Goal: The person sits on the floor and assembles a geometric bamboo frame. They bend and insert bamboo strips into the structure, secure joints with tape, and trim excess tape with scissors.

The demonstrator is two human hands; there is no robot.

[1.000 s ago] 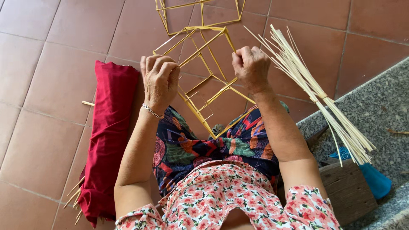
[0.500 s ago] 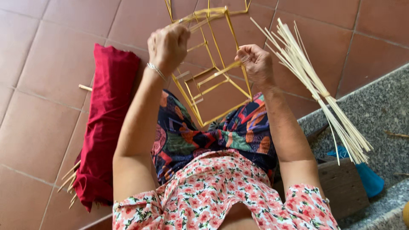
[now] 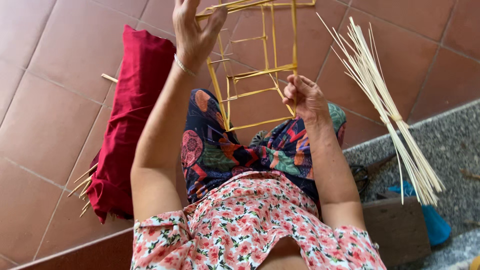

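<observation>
Head view: a seated person holds a frame of thin bamboo strips (image 3: pixel 260 75) above the lap. The left hand (image 3: pixel 192 30) grips its upper edge, fingers loosely spread; the right hand (image 3: pixel 305 97) pinches a lower strip. A tied bundle of pale sticks (image 3: pixel 385 110) leans alongside, a red cloth (image 3: pixel 127 120) on the tiled floor (image 3: pixel 45 100).
</observation>
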